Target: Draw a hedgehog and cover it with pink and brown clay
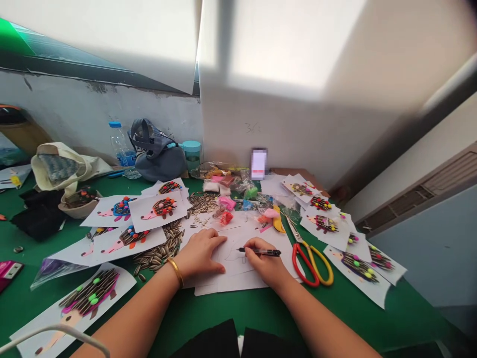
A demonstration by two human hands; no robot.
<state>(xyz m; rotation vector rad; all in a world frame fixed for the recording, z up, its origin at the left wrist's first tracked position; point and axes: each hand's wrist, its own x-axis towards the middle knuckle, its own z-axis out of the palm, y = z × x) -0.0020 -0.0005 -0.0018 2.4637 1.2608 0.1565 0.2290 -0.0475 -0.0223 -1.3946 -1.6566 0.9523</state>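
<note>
My right hand [265, 261] is closed round a black pen [263, 251], its tip pointing left over a white sheet of paper [246, 281]. A thin drawn outline [231, 252] shows on the sheet beside the tip; whether the tip touches the paper I cannot tell. Resting on the left part of the sheet is my left hand [203, 253], fingers spread, a gold bangle [175, 272] at its wrist. Scissors with red and yellow handles [311, 263] lie right of the paper. Striped sunflower seeds [164, 248] are heaped left of my left hand.
Finished-looking hedgehog pictures [160, 209] made with seeds lie on both sides, with more hedgehog cards [324, 223] at the right. Behind the paper are coloured clay lumps [225, 218] and plastic bags. A phone [259, 164], grey bag [160, 156] and water bottle [124, 149] stand at the back.
</note>
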